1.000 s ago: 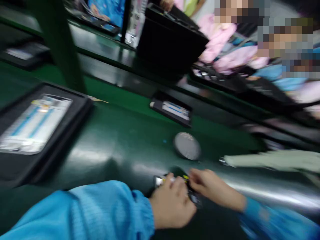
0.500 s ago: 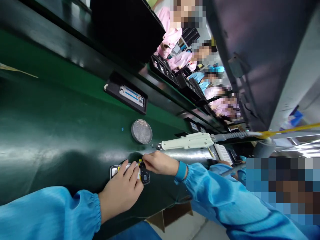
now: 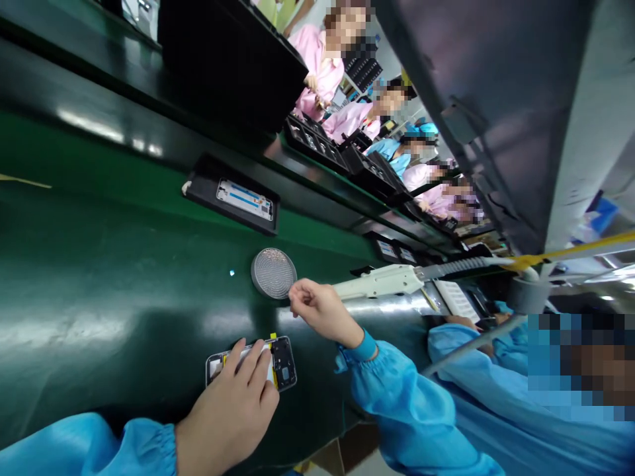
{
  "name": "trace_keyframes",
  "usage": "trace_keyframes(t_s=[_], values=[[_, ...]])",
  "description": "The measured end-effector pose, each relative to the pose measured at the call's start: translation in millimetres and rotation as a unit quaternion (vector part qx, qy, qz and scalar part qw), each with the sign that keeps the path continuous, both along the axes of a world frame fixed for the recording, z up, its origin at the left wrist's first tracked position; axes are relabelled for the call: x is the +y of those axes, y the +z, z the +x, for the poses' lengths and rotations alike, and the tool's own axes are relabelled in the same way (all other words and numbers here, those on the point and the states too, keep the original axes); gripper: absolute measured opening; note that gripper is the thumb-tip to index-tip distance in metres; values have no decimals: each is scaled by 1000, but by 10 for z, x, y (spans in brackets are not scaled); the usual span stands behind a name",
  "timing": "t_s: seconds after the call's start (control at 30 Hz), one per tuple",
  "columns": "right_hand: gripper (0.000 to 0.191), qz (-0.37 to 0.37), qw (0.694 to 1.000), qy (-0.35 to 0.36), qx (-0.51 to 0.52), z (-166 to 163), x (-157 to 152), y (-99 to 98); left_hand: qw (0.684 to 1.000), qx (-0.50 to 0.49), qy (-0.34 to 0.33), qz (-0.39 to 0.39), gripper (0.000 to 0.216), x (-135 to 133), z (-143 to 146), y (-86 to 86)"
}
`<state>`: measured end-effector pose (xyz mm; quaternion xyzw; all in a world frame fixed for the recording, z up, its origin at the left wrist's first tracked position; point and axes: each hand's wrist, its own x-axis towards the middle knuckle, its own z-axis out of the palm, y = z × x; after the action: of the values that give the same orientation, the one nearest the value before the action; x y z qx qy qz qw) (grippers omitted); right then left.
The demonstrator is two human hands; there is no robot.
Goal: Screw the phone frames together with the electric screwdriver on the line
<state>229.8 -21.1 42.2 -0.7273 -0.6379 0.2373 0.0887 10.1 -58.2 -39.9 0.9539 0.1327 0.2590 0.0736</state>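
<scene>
My left hand (image 3: 229,403) lies flat with its fingers stretched over an opened phone frame (image 3: 282,362) on the dark green bench (image 3: 99,264). My right hand (image 3: 320,307) hovers just right of a round dish of small screws (image 3: 273,272), thumb and forefinger pinched together at its rim; what they pinch is too small to see. A white electric screwdriver (image 3: 381,284) hangs level behind my right hand, its tip hidden by that hand.
A black tray holding a phone frame (image 3: 233,198) sits on the green belt beyond the dish. Stacked black trays (image 3: 233,59) stand behind it. Several people in pink and blue coats work along the line at the right; one blue sleeve (image 3: 476,350) is close beside me.
My right hand has lifted off the phone frame and moved up to the screw dish. The left hand stays pressed on the frame. The view has shifted slightly.
</scene>
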Motion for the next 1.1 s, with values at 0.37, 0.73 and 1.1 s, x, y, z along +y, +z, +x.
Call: trace_keyframes(t_s=[0.37,0.73,1.1], values=[[11,-11,990,98,-104,29,956,-56,997,65,26,-8,23,625,-23,169],[17,-69,971,160,-166,-10,1030,-108,998,65,27,-7,23,699,-11,152],[25,20,984,96,-147,17,830,-86,998,66,24,-5,23,711,-25,166]])
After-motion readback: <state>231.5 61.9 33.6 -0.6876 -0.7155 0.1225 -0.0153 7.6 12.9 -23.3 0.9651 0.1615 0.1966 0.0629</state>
